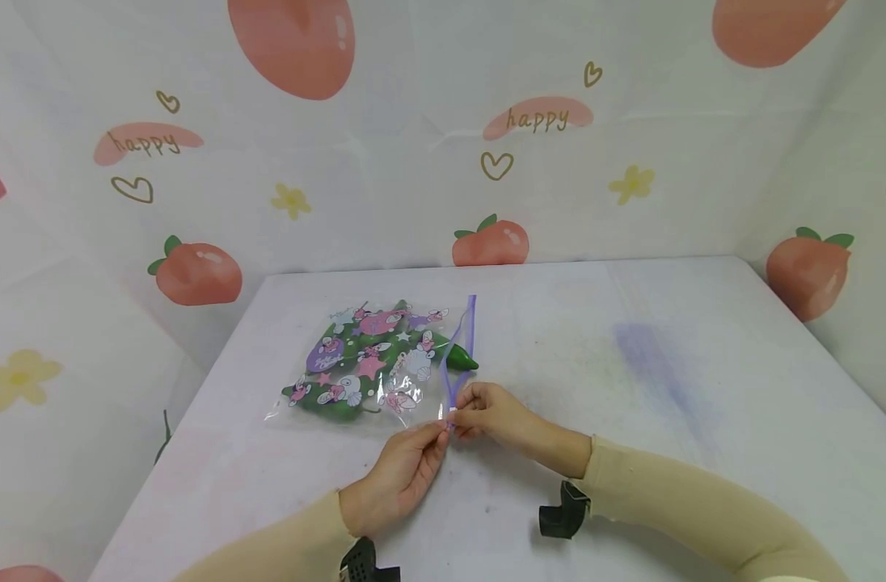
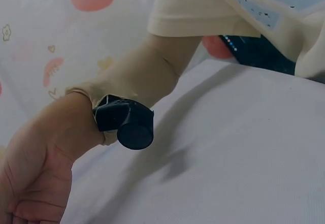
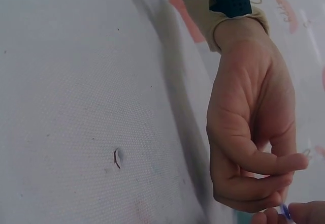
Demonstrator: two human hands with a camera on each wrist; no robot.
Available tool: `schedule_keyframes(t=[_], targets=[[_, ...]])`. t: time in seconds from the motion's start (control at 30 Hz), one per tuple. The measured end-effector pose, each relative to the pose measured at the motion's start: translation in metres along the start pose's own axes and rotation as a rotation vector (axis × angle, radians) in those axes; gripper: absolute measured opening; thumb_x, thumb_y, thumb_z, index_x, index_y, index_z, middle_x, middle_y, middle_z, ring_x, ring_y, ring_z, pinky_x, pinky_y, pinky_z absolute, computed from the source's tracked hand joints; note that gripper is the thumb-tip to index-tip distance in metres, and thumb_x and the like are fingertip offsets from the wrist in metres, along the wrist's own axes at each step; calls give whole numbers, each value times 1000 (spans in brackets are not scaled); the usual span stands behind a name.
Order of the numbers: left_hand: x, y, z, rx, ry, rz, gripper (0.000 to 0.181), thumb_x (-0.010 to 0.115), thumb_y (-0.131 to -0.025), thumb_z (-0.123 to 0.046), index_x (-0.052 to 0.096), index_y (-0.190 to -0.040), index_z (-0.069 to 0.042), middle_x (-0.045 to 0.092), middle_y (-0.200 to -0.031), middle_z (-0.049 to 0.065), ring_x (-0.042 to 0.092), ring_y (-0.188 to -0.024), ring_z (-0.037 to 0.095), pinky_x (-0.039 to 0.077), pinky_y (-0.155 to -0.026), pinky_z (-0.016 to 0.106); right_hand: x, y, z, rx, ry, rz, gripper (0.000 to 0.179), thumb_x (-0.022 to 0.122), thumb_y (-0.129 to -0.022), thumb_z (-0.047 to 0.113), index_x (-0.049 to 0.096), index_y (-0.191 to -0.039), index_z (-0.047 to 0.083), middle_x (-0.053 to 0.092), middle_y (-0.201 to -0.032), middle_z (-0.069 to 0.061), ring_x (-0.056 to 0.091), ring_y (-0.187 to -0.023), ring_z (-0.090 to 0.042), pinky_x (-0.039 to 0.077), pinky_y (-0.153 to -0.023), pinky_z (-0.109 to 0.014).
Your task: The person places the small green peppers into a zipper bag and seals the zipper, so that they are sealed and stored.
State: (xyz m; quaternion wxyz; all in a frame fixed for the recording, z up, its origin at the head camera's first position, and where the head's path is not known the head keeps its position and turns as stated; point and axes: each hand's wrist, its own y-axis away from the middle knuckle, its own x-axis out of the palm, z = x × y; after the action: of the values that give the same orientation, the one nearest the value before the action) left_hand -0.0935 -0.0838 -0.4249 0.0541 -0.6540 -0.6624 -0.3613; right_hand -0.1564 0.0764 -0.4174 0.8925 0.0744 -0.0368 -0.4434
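A clear zip bag (image 1: 385,364) printed with cartoon figures and stars lies on the table, several green peppers inside. Its purple zip edge (image 1: 472,323) faces right and gapes in the middle, where the tip of one green pepper (image 1: 461,358) pokes through. At the near end of that edge, my left hand (image 1: 407,469) pinches the bag's corner between thumb and fingers. Right beside it, my right hand (image 1: 494,416) pinches the purple strip by a small white piece. The right wrist view catches a bit of purple zip (image 3: 285,212) between both hands' fingertips; the left wrist view misses the bag.
A white table (image 1: 596,323) carries the bag, with a purple-grey stain (image 1: 654,364) to the right. Past its left edge shows a thin green stem (image 1: 166,436). A peach-printed cloth (image 1: 414,162) hangs behind. Black wrist devices (image 1: 563,511) sit at both cuffs.
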Motion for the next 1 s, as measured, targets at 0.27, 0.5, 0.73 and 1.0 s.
schedule_keyframes(t=[0.27, 0.5, 0.73, 1.0], targets=[[0, 1, -1, 11, 1, -12, 11, 45, -99, -1, 52, -105, 7, 58, -87, 2, 58, -75, -1, 49, -76, 7, 2, -3, -1, 9, 10, -50, 14, 58, -91, -1, 54, -99, -12, 64, -77, -5, 63, -70, -10, 57, -74, -29], [1, -1, -2, 61, -4, -26, 9, 44, -97, 4, 52, -95, 4, 55, -84, 2, 56, -71, 0, 49, -73, 8, 1, -14, 2, 17, 75, -124, 15, 60, -91, 3, 59, -96, -11, 64, -73, -1, 62, -67, -9, 54, -68, -23], [0, -1, -3, 40, -1, -21, 9, 45, -97, 3, 53, -94, 4, 54, -84, 3, 57, -70, 0, 49, -73, 8, -3, -27, 4, 56, 73, -213, 14, 62, -91, 2, 60, -97, -10, 64, -75, -3, 62, -67, -9, 55, -68, -23], [-4, -2, -8, -7, 23, 2, 8, 46, -98, 1, 53, -95, 4, 54, -83, 3, 56, -69, -1, 49, -71, 7, -7, -39, 8, 83, 122, -270, 15, 63, -90, 4, 62, -98, -9, 66, -78, -6, 61, -69, -10, 55, -68, -24]])
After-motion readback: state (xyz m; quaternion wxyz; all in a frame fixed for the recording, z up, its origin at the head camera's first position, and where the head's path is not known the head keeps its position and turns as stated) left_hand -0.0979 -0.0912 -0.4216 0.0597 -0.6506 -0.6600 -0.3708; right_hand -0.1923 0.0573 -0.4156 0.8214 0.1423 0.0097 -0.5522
